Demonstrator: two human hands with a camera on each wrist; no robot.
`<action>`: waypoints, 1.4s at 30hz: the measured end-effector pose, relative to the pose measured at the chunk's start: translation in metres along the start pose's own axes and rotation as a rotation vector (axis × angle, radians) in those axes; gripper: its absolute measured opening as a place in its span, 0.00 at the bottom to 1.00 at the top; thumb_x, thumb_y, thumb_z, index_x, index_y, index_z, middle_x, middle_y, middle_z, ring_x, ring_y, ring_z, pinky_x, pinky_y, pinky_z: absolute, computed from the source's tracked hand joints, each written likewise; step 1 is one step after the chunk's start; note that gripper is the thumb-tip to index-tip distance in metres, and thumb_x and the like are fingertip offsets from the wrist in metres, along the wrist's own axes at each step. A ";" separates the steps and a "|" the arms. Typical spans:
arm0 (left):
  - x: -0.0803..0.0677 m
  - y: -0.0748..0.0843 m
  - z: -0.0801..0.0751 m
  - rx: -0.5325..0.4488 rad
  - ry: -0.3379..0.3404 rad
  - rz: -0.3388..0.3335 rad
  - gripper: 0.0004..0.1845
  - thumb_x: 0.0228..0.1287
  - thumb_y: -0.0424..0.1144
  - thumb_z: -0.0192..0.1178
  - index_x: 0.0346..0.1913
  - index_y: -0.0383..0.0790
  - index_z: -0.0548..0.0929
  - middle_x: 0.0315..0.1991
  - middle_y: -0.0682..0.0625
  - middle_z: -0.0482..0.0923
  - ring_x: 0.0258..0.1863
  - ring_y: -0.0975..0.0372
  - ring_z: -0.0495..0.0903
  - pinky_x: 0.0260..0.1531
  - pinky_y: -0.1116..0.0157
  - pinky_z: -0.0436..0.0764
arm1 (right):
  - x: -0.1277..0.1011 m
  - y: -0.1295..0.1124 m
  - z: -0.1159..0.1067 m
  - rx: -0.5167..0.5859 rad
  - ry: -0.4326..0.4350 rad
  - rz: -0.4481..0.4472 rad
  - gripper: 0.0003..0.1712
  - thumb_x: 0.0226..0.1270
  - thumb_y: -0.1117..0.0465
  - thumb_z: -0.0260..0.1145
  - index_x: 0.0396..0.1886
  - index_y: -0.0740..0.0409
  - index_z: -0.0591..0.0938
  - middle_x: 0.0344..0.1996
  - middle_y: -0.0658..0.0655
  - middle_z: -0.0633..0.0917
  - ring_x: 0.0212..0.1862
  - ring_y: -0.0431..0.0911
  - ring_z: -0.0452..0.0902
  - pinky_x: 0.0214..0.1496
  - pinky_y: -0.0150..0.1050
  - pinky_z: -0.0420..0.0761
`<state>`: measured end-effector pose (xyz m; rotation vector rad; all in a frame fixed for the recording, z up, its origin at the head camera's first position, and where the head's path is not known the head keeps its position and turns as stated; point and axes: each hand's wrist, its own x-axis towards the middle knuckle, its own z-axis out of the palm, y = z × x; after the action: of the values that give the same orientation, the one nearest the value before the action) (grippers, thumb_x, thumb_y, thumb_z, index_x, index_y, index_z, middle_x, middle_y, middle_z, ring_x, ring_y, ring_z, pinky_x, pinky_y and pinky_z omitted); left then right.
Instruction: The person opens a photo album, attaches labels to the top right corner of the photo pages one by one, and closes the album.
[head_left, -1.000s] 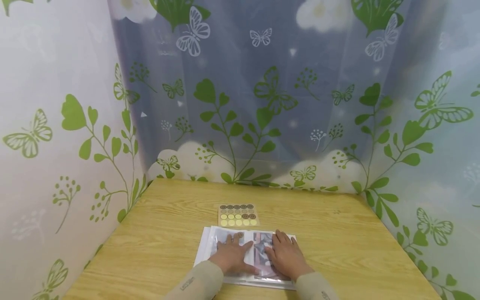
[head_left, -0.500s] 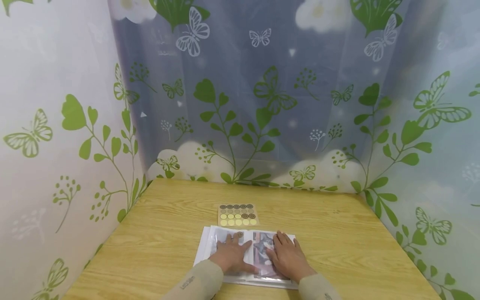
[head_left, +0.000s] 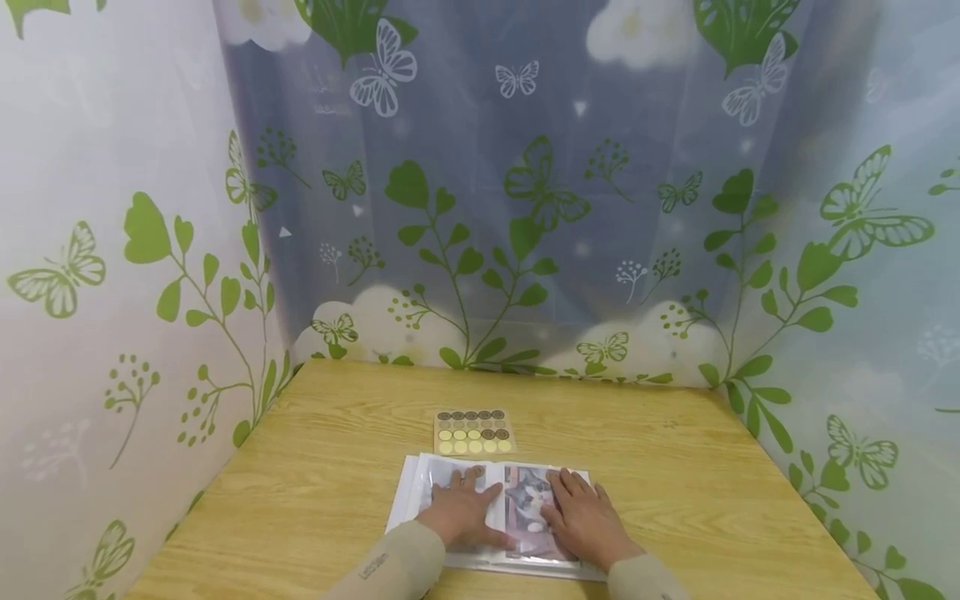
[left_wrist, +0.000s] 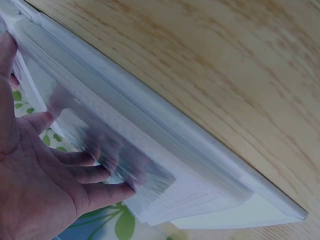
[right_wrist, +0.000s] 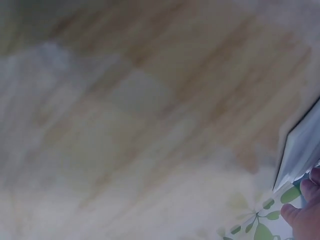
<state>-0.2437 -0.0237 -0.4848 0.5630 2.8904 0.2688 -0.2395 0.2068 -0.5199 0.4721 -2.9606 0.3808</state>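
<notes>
Leafy, butterfly-printed fabric (head_left: pixel 450 125) walled the yellow wood-grained table (head_left: pixel 660 450), where a white plastic-pocketed photo album (head_left: pixel 498 510) lay open near a card of yellow-and-brown discs (head_left: pixel 474 432). I saw the left hand (head_left: pixel 461 514) on the left page (head_left: pixel 442 468), fingers spread; the right hand (head_left: pixel 591 518) on the right page (head_left: pixel 528 504), fingers close together.

We see the left hand (head_left: pixel 465 515) palm down, its fingers and thumb spread wide. The right hand (head_left: pixel 588 518) lies palm down too, its fingers close together.
</notes>
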 end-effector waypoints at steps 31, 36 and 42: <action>-0.003 -0.001 -0.001 -0.009 0.020 0.017 0.52 0.48 0.76 0.62 0.73 0.51 0.68 0.75 0.38 0.55 0.72 0.36 0.56 0.63 0.30 0.58 | -0.003 0.004 -0.007 -0.021 0.013 0.030 0.28 0.77 0.48 0.55 0.71 0.53 0.72 0.68 0.71 0.68 0.70 0.67 0.61 0.69 0.69 0.57; -0.001 -0.002 0.000 -0.011 0.038 0.025 0.53 0.48 0.76 0.61 0.73 0.47 0.68 0.76 0.39 0.55 0.72 0.37 0.56 0.65 0.33 0.58 | -0.005 0.009 -0.011 -0.045 0.032 0.038 0.28 0.76 0.49 0.56 0.68 0.59 0.74 0.67 0.72 0.69 0.68 0.67 0.63 0.68 0.69 0.59; -0.002 -0.006 0.005 0.011 0.074 0.052 0.52 0.50 0.78 0.57 0.72 0.47 0.70 0.76 0.40 0.55 0.73 0.38 0.54 0.66 0.32 0.53 | -0.007 0.015 -0.011 -0.025 0.036 0.065 0.26 0.75 0.51 0.58 0.63 0.65 0.76 0.64 0.72 0.72 0.67 0.66 0.65 0.66 0.69 0.62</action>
<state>-0.2434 -0.0296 -0.4906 0.6443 2.9526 0.2876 -0.2372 0.2257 -0.5143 0.3628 -2.9483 0.3551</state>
